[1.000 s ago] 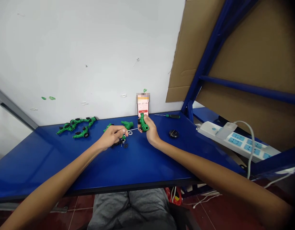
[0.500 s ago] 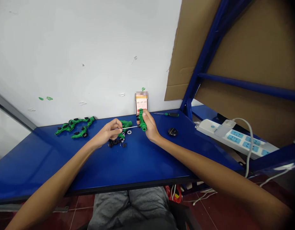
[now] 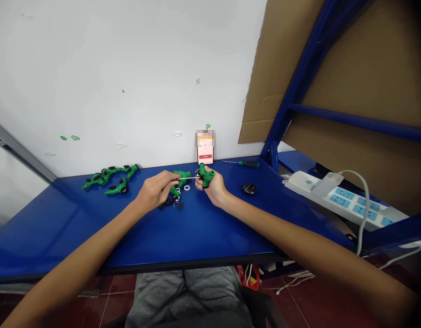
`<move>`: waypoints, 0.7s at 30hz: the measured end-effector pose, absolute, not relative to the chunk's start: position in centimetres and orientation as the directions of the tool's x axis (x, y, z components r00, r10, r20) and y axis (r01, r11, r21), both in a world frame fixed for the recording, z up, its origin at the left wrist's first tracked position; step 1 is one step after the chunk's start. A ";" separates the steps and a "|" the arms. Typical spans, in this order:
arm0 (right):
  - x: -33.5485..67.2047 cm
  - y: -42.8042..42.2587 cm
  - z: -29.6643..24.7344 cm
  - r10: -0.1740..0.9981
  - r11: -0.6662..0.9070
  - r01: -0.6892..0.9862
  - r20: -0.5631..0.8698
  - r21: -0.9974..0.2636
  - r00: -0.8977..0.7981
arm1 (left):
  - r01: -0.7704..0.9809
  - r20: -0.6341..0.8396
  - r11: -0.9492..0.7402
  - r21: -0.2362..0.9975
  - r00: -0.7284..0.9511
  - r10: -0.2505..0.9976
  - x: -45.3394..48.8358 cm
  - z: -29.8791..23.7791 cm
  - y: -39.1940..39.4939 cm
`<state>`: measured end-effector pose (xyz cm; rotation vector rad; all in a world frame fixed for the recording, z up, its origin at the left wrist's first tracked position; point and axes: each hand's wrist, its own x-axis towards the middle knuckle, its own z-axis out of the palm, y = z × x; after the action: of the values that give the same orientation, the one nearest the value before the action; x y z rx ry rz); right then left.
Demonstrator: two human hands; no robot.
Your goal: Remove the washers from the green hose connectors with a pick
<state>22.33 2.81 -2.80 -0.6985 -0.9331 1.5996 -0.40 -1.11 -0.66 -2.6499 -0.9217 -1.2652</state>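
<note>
My left hand point(image 3: 156, 190) is closed on the red handle of a thin screwdriver point(image 3: 187, 178), whose shaft points right. Its tip meets the black part on the side of a green plastic hose fitting point(image 3: 206, 176). That fitting is gripped in my right hand point(image 3: 215, 187), above the table. Just behind and below my left hand lie more green fitting pieces point(image 3: 183, 176), white ring washers point(image 3: 187, 187) and small black parts point(image 3: 169, 202).
Several green fittings with black knobs point(image 3: 110, 173) lie on the blue table point(image 3: 197, 237) at left. A phone point(image 3: 205, 152) leans on the wall. A green-handled screwdriver point(image 3: 249, 163), a round black object point(image 3: 249, 188) and a white power strip point(image 3: 343, 196) are at right.
The green fitting has been turned in my right hand, so a branch now faces right. My left hand has moved slightly toward it with the screwdriver. The view has shifted a little.
</note>
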 end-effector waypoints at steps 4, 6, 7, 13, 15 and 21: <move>22.4 2.8 -2.6 0.978 -0.026 -0.472 0.075 -0.881 -0.193 | 0.593 0.665 -0.715 0.369 0.369 0.650 0.4 0.0 -1.6; 22.5 2.8 -2.4 0.976 0.035 -0.462 0.130 -0.886 -0.176 | 0.591 0.566 -0.619 0.518 0.306 0.765 0.7 0.4 -1.7; 22.5 2.9 -2.2 0.974 0.065 -0.463 0.158 -0.884 -0.164 | 0.581 0.511 -0.571 0.580 0.287 0.810 0.9 0.7 -1.8; 22.4 3.4 -2.1 0.976 0.057 -0.486 0.151 -0.872 -0.157 | 0.585 0.339 -0.452 0.673 0.299 0.892 0.9 2.0 -2.1; 22.5 3.5 -2.3 0.973 0.020 -0.485 0.129 -0.874 -0.191 | 0.552 0.325 -0.467 0.691 0.340 0.883 0.5 2.3 -2.1; 22.6 3.2 -2.6 0.973 -0.041 -0.492 0.077 -0.870 -0.217 | 0.515 0.393 -0.518 0.683 0.338 0.855 -0.2 1.8 -1.5</move>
<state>22.62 3.18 -2.61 -0.6853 -0.9807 1.5609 -0.15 -1.51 1.84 -2.9035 -1.6098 -1.3868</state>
